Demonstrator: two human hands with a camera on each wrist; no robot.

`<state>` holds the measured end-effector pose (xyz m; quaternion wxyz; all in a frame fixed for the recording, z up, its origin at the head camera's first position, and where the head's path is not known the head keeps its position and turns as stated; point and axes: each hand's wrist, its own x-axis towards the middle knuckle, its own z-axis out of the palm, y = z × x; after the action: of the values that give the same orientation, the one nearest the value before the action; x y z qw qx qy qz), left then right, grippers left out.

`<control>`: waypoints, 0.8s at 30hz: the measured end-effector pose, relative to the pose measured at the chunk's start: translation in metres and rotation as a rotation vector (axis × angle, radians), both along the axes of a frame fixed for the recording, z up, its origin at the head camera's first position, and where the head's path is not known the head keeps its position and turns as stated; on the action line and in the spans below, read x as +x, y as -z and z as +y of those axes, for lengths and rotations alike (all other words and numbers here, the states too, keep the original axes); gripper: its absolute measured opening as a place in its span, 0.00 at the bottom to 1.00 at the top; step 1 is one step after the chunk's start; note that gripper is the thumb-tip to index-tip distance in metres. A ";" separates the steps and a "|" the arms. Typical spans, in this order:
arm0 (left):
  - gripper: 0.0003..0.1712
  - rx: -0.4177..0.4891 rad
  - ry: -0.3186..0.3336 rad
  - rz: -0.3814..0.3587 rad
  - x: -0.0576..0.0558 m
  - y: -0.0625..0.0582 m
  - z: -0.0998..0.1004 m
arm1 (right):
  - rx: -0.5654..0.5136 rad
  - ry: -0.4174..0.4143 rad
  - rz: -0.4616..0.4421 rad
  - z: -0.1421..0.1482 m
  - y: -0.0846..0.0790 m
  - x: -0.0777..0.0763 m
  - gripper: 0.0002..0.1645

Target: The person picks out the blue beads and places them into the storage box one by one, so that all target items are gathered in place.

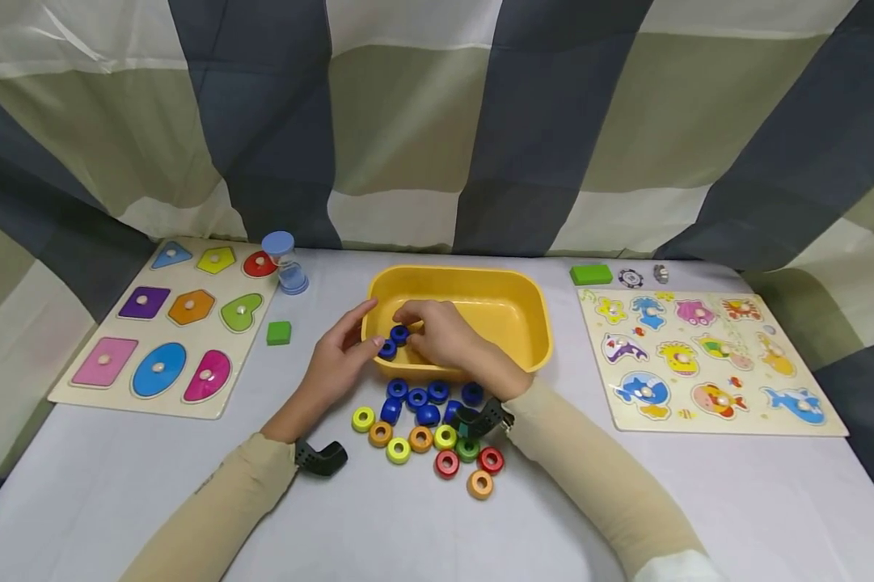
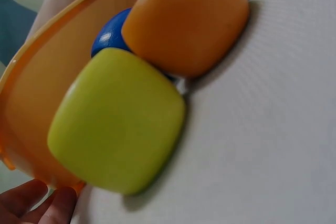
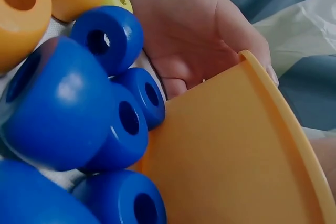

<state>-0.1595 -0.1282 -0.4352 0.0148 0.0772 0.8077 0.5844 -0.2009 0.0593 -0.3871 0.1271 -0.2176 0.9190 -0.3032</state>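
A yellow plastic bin (image 1: 473,372) stands at the middle of the table. My left hand (image 1: 337,356) holds its left end, the thumb at the rim and the other fingers along the outer wall. Inside the bin, at its left end, are blue beads (image 1: 387,349) with round holes. My right hand (image 1: 442,333) reaches into the bin with bent fingers and pinches a blue bead (image 1: 399,334) there; the fingertips are partly hidden. More blue beads (image 3: 126,114) lie against the bin's near wall, below my right wrist.
Yellow, orange, red and green beads (image 1: 468,449) lie nearer me. A shape puzzle board (image 1: 211,323), a sand timer (image 1: 285,263) and a green block (image 1: 279,333) are at left. At right lie a sea-animal puzzle board (image 1: 706,364), another green block (image 1: 591,275) and a poker chip (image 1: 631,278).
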 end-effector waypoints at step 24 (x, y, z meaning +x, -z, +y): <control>0.32 0.023 0.010 0.026 0.000 0.000 0.001 | -0.226 -0.226 0.235 0.080 -0.038 0.094 0.14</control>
<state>-0.1598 -0.1276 -0.4349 0.0062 0.0893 0.8005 0.5926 -0.1069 0.1391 -0.3493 0.0270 -0.3661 0.8575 -0.3605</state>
